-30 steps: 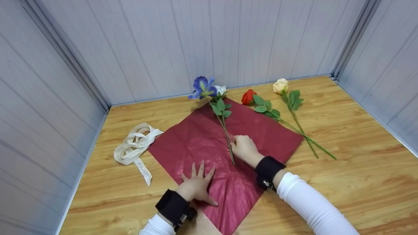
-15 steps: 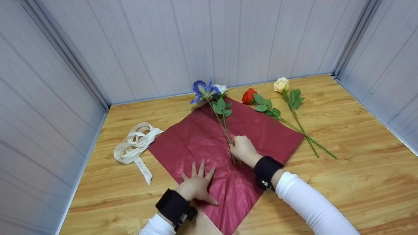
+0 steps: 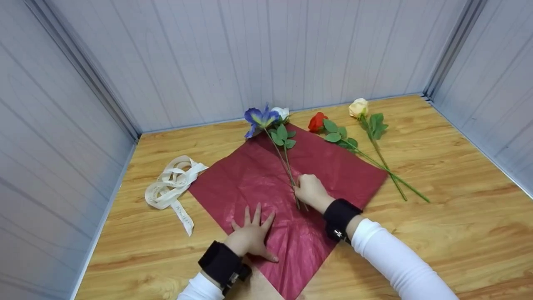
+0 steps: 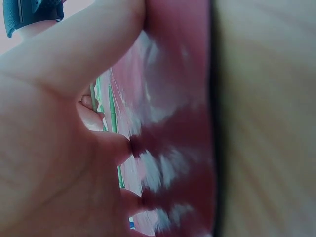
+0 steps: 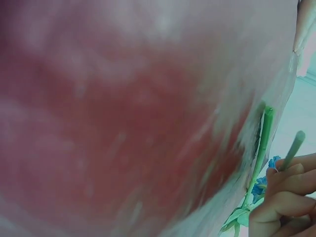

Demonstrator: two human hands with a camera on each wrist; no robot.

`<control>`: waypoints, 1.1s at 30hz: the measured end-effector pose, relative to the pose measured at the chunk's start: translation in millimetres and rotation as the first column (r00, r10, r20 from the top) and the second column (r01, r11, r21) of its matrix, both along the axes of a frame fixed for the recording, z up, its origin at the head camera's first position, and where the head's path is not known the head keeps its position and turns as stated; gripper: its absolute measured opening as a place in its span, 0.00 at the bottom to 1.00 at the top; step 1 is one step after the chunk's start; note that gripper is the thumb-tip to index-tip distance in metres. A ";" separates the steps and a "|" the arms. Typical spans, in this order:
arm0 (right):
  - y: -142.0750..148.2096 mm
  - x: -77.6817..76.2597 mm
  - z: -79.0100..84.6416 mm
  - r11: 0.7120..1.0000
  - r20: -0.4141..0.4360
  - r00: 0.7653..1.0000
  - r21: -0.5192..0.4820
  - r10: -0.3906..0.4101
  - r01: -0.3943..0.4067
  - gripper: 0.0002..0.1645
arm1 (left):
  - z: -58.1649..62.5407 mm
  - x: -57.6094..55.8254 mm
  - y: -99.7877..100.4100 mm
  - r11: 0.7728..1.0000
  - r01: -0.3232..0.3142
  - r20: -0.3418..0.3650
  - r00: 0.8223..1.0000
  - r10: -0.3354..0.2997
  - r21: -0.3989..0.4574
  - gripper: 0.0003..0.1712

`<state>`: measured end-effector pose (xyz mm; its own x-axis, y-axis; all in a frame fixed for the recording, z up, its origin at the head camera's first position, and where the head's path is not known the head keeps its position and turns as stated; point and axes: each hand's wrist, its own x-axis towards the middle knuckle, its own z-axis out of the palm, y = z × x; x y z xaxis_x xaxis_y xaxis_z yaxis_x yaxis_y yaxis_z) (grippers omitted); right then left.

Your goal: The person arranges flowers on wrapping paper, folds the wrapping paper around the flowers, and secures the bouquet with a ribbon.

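Note:
A purple-blue iris (image 3: 261, 118) angles across the top of a dark red wrapping sheet (image 3: 237, 175). My right hand (image 3: 311, 192) grips its thin stem low down; in the right wrist view the stem's cut end (image 5: 296, 143) pokes out of the curled fingers. Beside it a white flower (image 3: 282, 111) with green leaves (image 3: 282, 134) lies on the sheet, partly behind the iris head. Its green stem (image 5: 264, 133) rests on the sheet, apart from the hand in that view. With fingers spread, my left hand (image 3: 250, 237) presses flat on the sheet's lower left part.
Right of the sheet, a red rose (image 3: 317, 122) and a cream rose (image 3: 358, 108) lie with crossed stems, partly over the sheet's right corner. A loosely coiled white ribbon (image 3: 170, 183) lies at left. Pale panels (image 3: 200, 62) wall the wooden table (image 3: 449, 166) on three sides.
The iris head has come down and slightly to the right, with its petals turned. My right hand has shifted slightly left, closer to the white flower's stem. The left hand stays put.

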<state>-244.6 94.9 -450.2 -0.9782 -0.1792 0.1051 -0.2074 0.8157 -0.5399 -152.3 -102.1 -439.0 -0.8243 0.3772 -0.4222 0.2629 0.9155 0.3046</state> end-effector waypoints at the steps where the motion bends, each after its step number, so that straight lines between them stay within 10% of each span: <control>1: 0.1 0.0 0.2 1.000 0.005 1.000 -0.002 0.001 -0.001 0.21 | 0.2 0.1 -0.1 1.000 0.000 -0.002 1.000 0.000 0.001 0.68; 33: -0.6 1.8 -1.1 0.999 0.068 0.998 0.033 0.016 -0.019 0.27 | 0.9 0.3 0.4 1.000 0.004 -0.010 1.000 -0.004 -0.006 0.68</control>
